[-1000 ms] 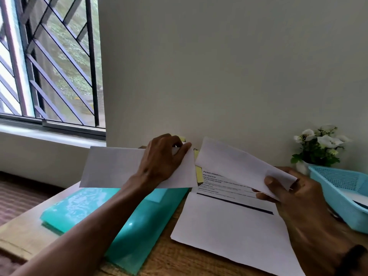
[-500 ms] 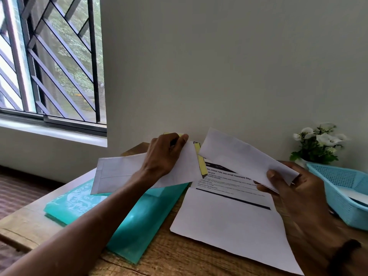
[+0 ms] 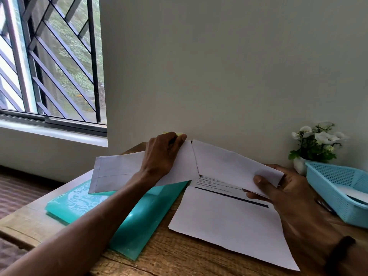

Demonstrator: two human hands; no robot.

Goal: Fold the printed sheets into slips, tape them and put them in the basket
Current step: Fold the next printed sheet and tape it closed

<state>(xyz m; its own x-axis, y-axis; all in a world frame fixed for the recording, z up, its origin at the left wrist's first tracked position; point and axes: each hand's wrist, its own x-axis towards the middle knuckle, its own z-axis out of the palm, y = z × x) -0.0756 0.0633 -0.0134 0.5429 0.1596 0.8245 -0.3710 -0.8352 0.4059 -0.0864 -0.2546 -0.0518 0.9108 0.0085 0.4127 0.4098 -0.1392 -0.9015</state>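
Note:
My left hand (image 3: 162, 154) grips a white folded slip (image 3: 117, 172) from above, held over the green folder. My right hand (image 3: 282, 194) pinches a second white folded slip (image 3: 229, 164) at its right end; the two slips meet end to end near the wall. Under them a printed sheet (image 3: 229, 222) lies on the wooden desk, its lower part folded up so a few lines of text and a dark bar show. The light blue mesh basket (image 3: 326, 176) stands at the far right with white paper inside it. No tape is visible.
A glossy green folder (image 3: 119, 216) lies on the desk's left half. A small pot of white flowers (image 3: 316, 144) stands against the wall behind the basket. Something yellow (image 3: 173, 133) peeks out behind my left hand. A barred window is at the left.
Both slips have come down and together: the left one dropped towards the folder, the right one lowered until their ends touch. The yellow strip between them is now covered.

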